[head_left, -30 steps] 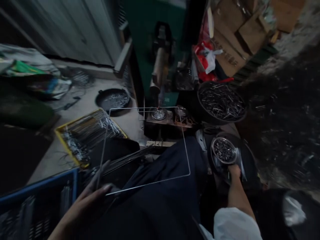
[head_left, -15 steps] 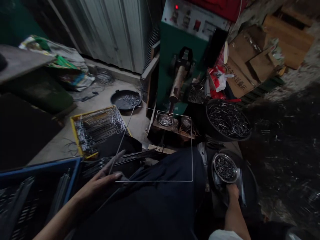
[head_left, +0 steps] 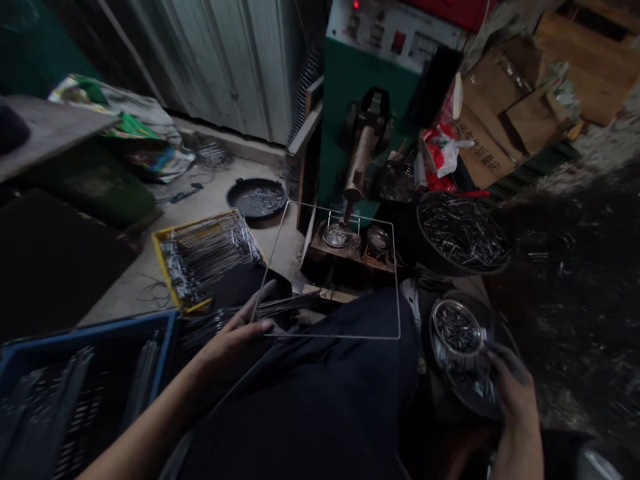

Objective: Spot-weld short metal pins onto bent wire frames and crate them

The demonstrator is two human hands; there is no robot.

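Observation:
My left hand (head_left: 245, 333) is closed on the lower left corner of a rectangular wire frame (head_left: 333, 337), holding it raised over my lap. Beyond the frame, a welding machine (head_left: 357, 170) has its upright electrode over a small round dish of bits (head_left: 336, 235) on its lower block. At the right, my right hand (head_left: 513, 380) is beside the rim of a round metal bowl (head_left: 456, 327) full of small metal pieces. Its fingertips are drawn together and dim; what they hold, if anything, I cannot make out. The bowl sits over a larger dark pan (head_left: 480, 407).
A big black basin (head_left: 463, 233) heaped with metal pins stands behind the bowl. On the left are a yellow crate (head_left: 163, 267) of wire parts and a blue crate (head_left: 167, 347) of rods. A black pan (head_left: 257, 199) lies on the floor. Cardboard boxes (head_left: 495, 133) lean at the back right.
My right hand has moved from below the bowl to its right side, its fingers drawn together near the rim. The wire frame has shifted slightly right and up in view, still in my left hand.

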